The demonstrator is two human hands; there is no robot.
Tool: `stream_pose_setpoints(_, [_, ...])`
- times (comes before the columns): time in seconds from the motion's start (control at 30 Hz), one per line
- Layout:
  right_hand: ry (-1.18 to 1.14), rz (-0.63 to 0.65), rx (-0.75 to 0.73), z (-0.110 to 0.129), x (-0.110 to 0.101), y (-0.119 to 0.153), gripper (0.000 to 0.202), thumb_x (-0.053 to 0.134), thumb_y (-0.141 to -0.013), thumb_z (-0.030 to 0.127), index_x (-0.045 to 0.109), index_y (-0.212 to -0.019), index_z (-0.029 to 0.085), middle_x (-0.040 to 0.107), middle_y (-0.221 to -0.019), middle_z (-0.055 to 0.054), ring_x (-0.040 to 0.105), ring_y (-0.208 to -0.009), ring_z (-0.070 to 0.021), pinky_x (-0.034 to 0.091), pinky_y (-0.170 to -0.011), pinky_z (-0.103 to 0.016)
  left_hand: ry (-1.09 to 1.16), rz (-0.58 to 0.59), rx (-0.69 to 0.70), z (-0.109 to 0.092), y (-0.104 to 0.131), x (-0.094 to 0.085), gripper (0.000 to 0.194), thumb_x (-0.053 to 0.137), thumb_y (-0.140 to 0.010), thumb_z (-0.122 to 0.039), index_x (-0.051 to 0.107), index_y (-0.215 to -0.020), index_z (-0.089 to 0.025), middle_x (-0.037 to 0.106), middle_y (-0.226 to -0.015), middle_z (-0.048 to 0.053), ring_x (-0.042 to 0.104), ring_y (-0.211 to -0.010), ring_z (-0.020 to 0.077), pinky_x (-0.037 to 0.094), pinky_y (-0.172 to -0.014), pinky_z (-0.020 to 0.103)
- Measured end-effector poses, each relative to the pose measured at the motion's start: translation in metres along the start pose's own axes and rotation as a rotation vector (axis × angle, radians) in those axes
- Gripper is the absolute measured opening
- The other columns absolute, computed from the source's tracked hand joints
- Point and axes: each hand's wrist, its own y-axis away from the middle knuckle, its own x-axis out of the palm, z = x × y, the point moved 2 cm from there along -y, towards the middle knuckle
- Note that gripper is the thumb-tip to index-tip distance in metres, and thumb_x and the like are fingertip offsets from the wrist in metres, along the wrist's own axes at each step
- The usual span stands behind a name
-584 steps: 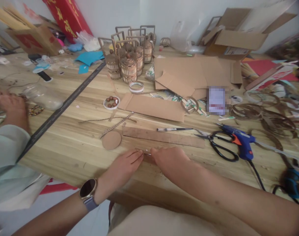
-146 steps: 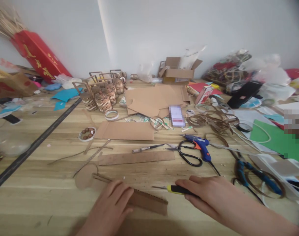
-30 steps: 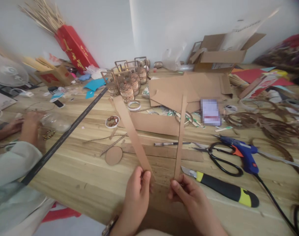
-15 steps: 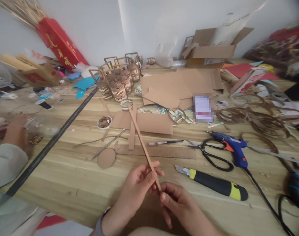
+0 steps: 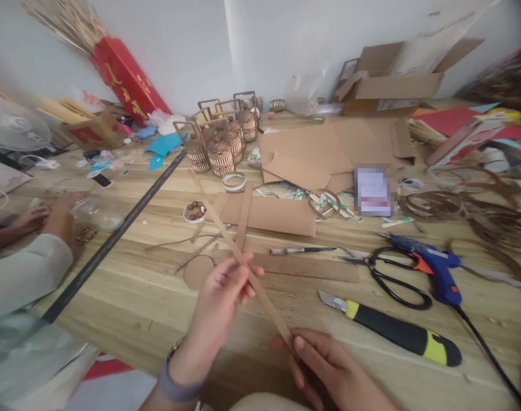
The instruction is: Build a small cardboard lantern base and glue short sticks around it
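Note:
A long thin cardboard strip (image 5: 266,301) slants up and left from my hands over the table. My left hand (image 5: 226,288) pinches it partway along between thumb and fingers. The strip's near end sits between the thumb and fingers of my right hand (image 5: 322,362). Under its far part lie a flat cardboard piece (image 5: 281,216) and another short strip (image 5: 243,217). A round cardboard disc (image 5: 199,272) is just beyond my left hand, partly covered by it. To the right of my hands rests a utility knife (image 5: 388,328) with its blade out.
Scissors (image 5: 399,279) and a blue glue gun (image 5: 442,274) with a cord lie at the right. Small woven baskets (image 5: 221,157) and cardboard sheets (image 5: 303,148) stand behind. A black bar (image 5: 114,237) crosses the left, beside another person's arms (image 5: 24,274).
My left hand has slid up the strip, away from my right hand, so the hands are farther apart. The strip now reaches farther left. The whole view has shifted slightly.

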Motion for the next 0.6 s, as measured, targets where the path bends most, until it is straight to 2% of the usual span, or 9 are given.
stream_pose_setpoints(0.1, [-0.113,0.006,-0.051,-0.006,-0.002,-0.004,0.056,0.046,-0.087,0.072,0.053,-0.076,0.018,0.053,-0.056,0.004,0.035,-0.034,-0.003,0.025,-0.036,-0.017,-0.107,0.29,-0.228,0.026,0.015,0.017,0.054,0.081,-0.071,-0.053,0.074,-0.104,-0.011,0.071,-0.075,0.007,0.053,-0.055,0.0102,0.037,-0.05,0.021])
stream_pose_setpoints(0.2, [-0.151,0.022,-0.056,-0.011,-0.004,-0.006,0.054,0.045,-0.088,0.071,0.053,-0.086,0.018,0.058,-0.055,0.002,0.04,-0.033,-0.0052,0.027,-0.035,-0.017,-0.088,0.394,-0.301,0.04,0.023,0.024,0.055,0.081,-0.07,-0.055,0.074,-0.105,-0.013,0.07,-0.077,0.006,0.052,-0.055,0.0098,0.039,-0.054,0.023])
stream_pose_setpoints(0.27, [-0.089,0.005,-0.065,-0.011,-0.006,-0.005,0.056,0.043,-0.088,0.073,0.054,-0.087,0.018,0.06,-0.055,0.001,0.042,-0.034,-0.0066,0.03,-0.036,-0.017,-0.038,0.386,-0.304,0.04,0.022,0.024,0.054,0.082,-0.068,-0.054,0.074,-0.103,-0.014,0.07,-0.077,0.005,0.054,-0.055,0.0104,0.041,-0.055,0.024])
stream_pose_setpoints(0.33, [0.088,-0.069,-0.138,-0.005,-0.01,-0.003,0.055,0.041,-0.091,0.069,0.056,-0.077,0.018,0.059,-0.054,0.0,0.046,-0.039,-0.0081,0.034,-0.039,-0.018,-0.007,0.338,-0.273,0.036,0.018,0.023,0.05,0.084,-0.067,-0.052,0.075,-0.099,-0.014,0.07,-0.074,0.005,0.054,-0.056,0.0106,0.041,-0.055,0.024])
stream_pose_setpoints(0.4, [0.348,-0.227,-0.293,0.007,-0.015,0.001,0.048,0.046,-0.094,0.058,0.06,-0.071,0.018,0.062,-0.058,-0.002,0.055,-0.048,-0.0107,0.041,-0.046,-0.02,0.013,0.265,-0.228,0.03,0.013,0.022,0.046,0.085,-0.067,-0.049,0.075,-0.096,-0.014,0.07,-0.071,0.004,0.054,-0.056,0.01,0.041,-0.055,0.022])
stream_pose_setpoints(0.5, [0.671,-0.472,-0.595,0.027,-0.019,0.01,0.024,0.054,-0.095,0.034,0.067,-0.081,0.02,0.065,-0.066,0.0,0.061,-0.058,-0.0118,0.048,-0.053,-0.02,0.056,0.202,-0.2,0.025,0.011,0.022,0.046,0.086,-0.068,-0.047,0.073,-0.098,-0.015,0.071,-0.068,0.003,0.055,-0.054,0.0094,0.04,-0.052,0.021])
stream_pose_setpoints(0.6, [0.82,-0.535,-0.797,0.041,-0.015,0.017,0.012,0.055,-0.094,0.018,0.066,-0.09,0.021,0.065,-0.071,0.0,0.062,-0.059,-0.0107,0.048,-0.051,-0.018,0.08,0.184,-0.196,0.022,0.014,0.024,0.045,0.086,-0.069,-0.045,0.072,-0.099,-0.015,0.071,-0.068,0.002,0.056,-0.053,0.009,0.041,-0.051,0.02])
